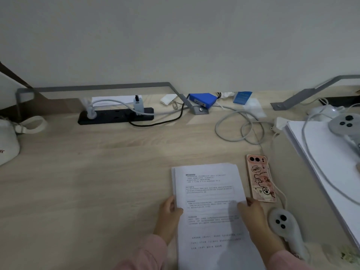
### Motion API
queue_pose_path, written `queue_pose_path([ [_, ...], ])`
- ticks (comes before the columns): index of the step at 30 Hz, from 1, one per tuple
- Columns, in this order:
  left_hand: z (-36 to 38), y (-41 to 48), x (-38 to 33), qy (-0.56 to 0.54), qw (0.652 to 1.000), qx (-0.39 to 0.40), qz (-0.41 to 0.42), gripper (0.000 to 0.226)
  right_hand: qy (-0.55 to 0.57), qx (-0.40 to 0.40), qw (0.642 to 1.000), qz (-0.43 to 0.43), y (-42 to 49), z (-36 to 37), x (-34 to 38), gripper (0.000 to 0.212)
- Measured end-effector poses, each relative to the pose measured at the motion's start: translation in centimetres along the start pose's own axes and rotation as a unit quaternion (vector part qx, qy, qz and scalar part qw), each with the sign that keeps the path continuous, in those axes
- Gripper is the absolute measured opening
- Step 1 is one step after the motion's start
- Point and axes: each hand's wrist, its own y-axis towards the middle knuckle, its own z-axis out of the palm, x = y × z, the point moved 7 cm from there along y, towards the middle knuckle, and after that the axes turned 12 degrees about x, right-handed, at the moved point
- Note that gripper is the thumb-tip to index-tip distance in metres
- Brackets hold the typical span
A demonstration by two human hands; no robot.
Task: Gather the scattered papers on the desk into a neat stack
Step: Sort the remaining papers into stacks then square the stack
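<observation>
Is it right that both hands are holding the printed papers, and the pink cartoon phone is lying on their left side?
Not quite. In the head view the pink cartoon-case phone lies on the right side of the white printed papers. The left hand and right hand do hold the papers' edges.

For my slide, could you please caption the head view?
Both hands, left hand and right hand, square a stack of printed papers on a wooden desk beside a phone.
</observation>
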Motion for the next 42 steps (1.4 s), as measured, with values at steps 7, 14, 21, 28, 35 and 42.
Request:
queue_pose_path([
  [7, -7.0, -1.8, 0.0, -0.030, 0.997, -0.073, 0.019, 0.030, 0.013, 0.116, 0.993, -0.006, -0.2, 6.4, 2.4, 0.023],
  [14, -16.0, -5.1, 2.2, -0.080, 0.984, -0.159, 0.022, 0.027, 0.058, 0.271, 0.960, -0.038, -5.2, 15.9, 7.0, 0.028],
  [21, -23.6, -8.5, 3.4, -0.141, 0.971, -0.191, 0.025, 0.028, 0.046, 0.382, 0.911, -0.150, -12.6, 23.1, 12.0, 0.026],
  [28, -28.1, -14.2, -5.5, -0.113, 0.951, -0.193, 0.212, 0.028, 0.081, 0.356, 0.877, -0.312, -19.9, 22.0, 21.0, 0.021],
  [35, -27.1, -16.2, -7.8, -0.057, 0.926, -0.225, 0.298, 0.041, 0.144, 0.247, 0.885, -0.367, -19.6, 23.0, 20.7, 0.028],
  [42, -26.3, -16.0, -8.8, -0.055, 0.917, -0.244, 0.311, 0.030, 0.219, 0.195, 0.878, -0.378, -18.8, 21.5, 21.3, 0.024],
])
